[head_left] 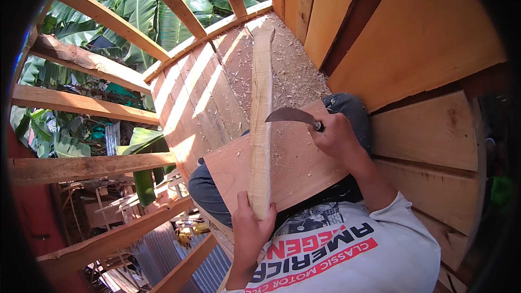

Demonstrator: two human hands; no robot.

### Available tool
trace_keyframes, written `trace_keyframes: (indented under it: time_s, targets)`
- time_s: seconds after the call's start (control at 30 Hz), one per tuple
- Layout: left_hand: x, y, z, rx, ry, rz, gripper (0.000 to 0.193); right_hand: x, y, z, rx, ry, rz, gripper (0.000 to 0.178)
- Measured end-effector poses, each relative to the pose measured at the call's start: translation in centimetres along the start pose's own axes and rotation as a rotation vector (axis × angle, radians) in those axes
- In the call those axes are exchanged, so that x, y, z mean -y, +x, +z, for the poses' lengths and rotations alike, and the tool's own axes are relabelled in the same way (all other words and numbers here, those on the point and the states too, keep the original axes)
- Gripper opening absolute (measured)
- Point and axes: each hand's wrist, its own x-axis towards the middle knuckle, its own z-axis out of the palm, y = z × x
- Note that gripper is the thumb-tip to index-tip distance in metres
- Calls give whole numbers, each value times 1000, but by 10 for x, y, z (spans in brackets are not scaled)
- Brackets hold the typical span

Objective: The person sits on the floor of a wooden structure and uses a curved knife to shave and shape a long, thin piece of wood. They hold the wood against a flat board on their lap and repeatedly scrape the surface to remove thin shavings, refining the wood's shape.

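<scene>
At the far left of the frame we see rough timber rails (81,61) crossing in front of broad banana leaves (135,5); below them, in the lower left, corrugated metal sheeting (157,249) lies well beneath the platform; moving rightward, we meet the plank floor (201,92), striped with sun and strewn with wood shavings (296,70) toward the upper centre; at lower centre our left hand (251,229) rises from the bottom edge, its fingers wrapped closed around the near end of a long narrow wooden slat (261,125), thumb on the left edge and fingertips on the right; the slat runs up the middle of the frame, its far end pointing toward the upper centre, and it rests across a broad flat board (298,163) lying over our lap; just right of the slat, a curved knife (290,115) has its blade tip touching the slat's right edge about midway along its length; our right hand (336,138), right of centre, is clenched fully around the knife handle; a knee in dark trousers (350,109) shows behind that hand; at the far right, stacked orange-brown wall planks (423,38) fill the frame
</scene>
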Motion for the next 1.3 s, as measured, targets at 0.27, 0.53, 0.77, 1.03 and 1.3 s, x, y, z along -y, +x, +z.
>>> trace_keyframes:
  time_s: [0.27, 0.53, 0.77, 1.03, 1.3]
  targets:
    - [32, 13, 18, 153, -108, -95, 42, 10, -24, 7, 250, 109, 29, 21]
    - [36, 19, 15, 249, -88, -146, 42, -8, -42, 3, 271, -74, -268, 21]
    - [39, 29, 9, 307, -151, -133, 43, -2, -40, 4, 263, -260, -287, 23]
    - [39, 33, 8, 315, -255, -135, 42, -12, -22, 10, 204, -430, -362, 19]
    - [38, 34, 4, 368, -252, -201, 45, -18, -16, 14, 123, -496, -429, 19]
